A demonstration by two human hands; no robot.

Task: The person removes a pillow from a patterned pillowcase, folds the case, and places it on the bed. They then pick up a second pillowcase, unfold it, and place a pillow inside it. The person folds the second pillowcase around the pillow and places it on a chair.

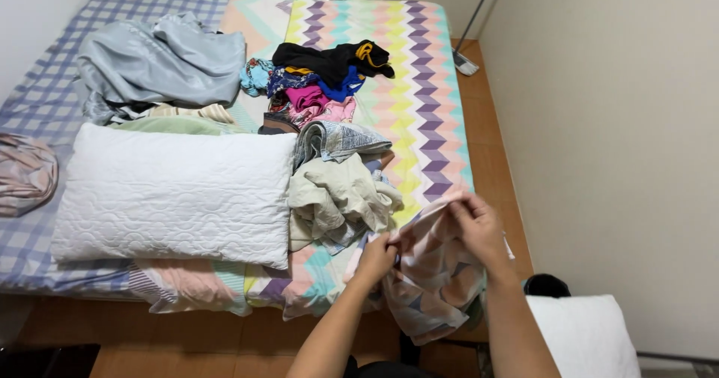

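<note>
Both hands work on a patterned pillowcase point(434, 273) in pink, grey and white, which hangs over the near right corner of the bed point(431, 108). The left hand point(377, 260) is closed on a lower edge of the cloth, and the right hand point(479, 228) pinches its upper edge between the fingers, so the pillowcase is stretched a little between them. Just beside the left hand, on the bed, lies a crumpled beige cloth point(337, 198), with a folded grey patterned piece point(337, 138) behind it. To the left is a white quilted pillow point(172, 191), lying flat on the checked blue sheet point(37, 101). Further back there is a heap of colourful clothes point(322, 78) with a black garment on top, and a grey satin cover point(157, 63). Another white pillow point(584, 333) is near the right arm, off the bed.
</note>
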